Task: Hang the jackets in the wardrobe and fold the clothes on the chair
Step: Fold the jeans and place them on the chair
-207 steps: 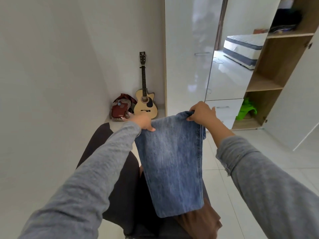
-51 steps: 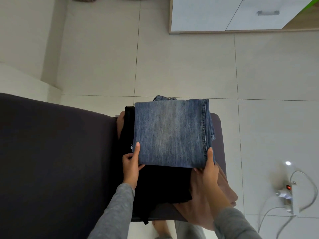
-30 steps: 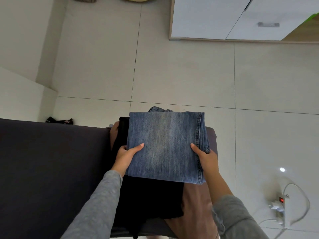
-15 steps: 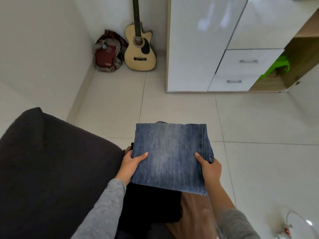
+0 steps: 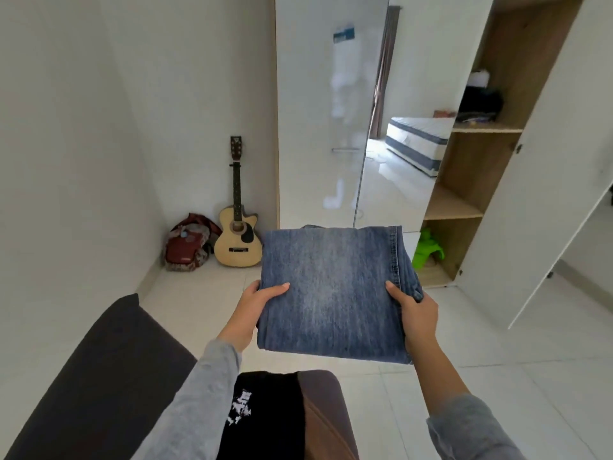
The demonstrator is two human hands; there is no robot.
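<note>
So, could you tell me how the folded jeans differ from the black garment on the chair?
The jeans are blue denim; the black garment bears a white print. The jeans are held in the air by left hand and right hand; the black garment lies on the chair. The jeans form a neat folded rectangle; the black garment is partly hidden by a sleeve. Both are clothes.

One pair of jeans, two hands, one guitar, one red bag, one wardrobe, one chair.

Guitar stands left of wardrobe (bag beside it)
</note>
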